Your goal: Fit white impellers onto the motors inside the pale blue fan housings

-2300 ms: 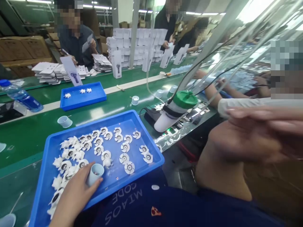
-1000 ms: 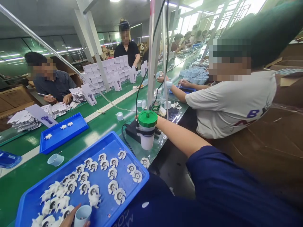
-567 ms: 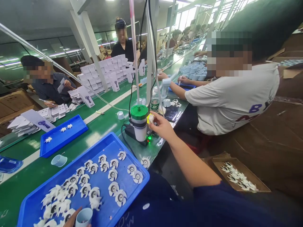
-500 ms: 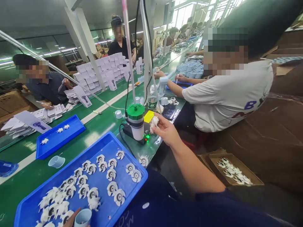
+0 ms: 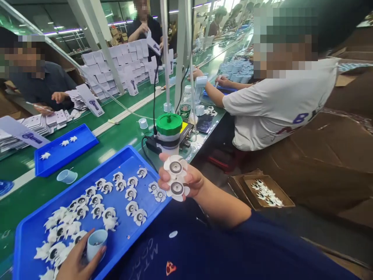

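Observation:
My right hand (image 5: pixel 194 179) is closed around two white fan impellers (image 5: pixel 176 188), held up in front of my chest with their dark round centres facing me. At the lower left, my left hand (image 5: pixel 76 258) wraps its thumb and fingers round a light blue plastic cup (image 5: pixel 97 242) with small dark pieces inside. That cup is over the near edge of a large blue tray (image 5: pixel 116 249), where several more impellers (image 5: pixel 100 210) lie, spread out on the right and heaped on the left. Behind my right hand stands a container with a green lid (image 5: pixel 169 123).
A smaller blue tray (image 5: pixel 84 146) with 3 impellers and another blue cup (image 5: pixel 67 176) are on the green belt. Stacked white boxes (image 5: pixel 116 66) stand beyond. A co-worker in a white shirt (image 5: pixel 276 105) sits at right, near a carton of impellers (image 5: pixel 268 190).
My right hand has come back toward me from beside the green-lidded container, turning the impellers to face me. My left hand and its cup show more fully. The view has shifted.

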`<state>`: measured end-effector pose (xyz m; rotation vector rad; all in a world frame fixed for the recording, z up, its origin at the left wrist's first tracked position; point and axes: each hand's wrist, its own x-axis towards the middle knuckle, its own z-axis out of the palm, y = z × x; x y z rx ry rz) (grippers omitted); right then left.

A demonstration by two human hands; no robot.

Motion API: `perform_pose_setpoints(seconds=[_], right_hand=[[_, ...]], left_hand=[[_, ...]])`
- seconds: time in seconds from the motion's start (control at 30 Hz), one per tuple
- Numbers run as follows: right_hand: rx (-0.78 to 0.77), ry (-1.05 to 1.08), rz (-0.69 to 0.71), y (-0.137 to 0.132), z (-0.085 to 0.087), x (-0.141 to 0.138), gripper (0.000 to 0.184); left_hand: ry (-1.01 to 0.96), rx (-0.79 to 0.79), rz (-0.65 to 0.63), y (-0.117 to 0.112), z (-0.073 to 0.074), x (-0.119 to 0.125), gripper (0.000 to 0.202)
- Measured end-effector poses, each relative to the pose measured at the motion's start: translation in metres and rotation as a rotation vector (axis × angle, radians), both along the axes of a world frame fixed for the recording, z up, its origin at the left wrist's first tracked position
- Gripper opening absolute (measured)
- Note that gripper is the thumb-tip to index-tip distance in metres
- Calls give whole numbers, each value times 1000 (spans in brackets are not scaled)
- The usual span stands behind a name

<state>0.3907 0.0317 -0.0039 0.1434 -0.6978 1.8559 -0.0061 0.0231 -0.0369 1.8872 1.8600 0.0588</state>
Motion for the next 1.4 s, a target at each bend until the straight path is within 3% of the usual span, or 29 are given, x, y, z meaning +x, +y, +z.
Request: perform_pose_setpoints(seconds=[0.2,0.5,0.73,0.9,1.07,1.3,1.4], right_hand=[[-26,-10,54,-2,9,-13,60],[-30,-53,85,-9,10,-22,63],[6,-27,105,-9,12,-28,59],[-49,-79,84,-8,10,-32,65],[-4,-56,121,-6,11,-36,61],[26,-68,119,-2,6,-41,60],[3,-170,116,9,16,-51,62]], left_hand=[[-4,31,7,0,-3,-1,69],[-10,105,-17,-7,4,6,62],[77,-58,-75,6,2,-5,78],[81,-61,-47,5,6,3,84],[92,-70,-40,4,8,5,87],[33,-37,-60,4,-4,-2,82],[8,-51,-60,0,-6,-1,81]])
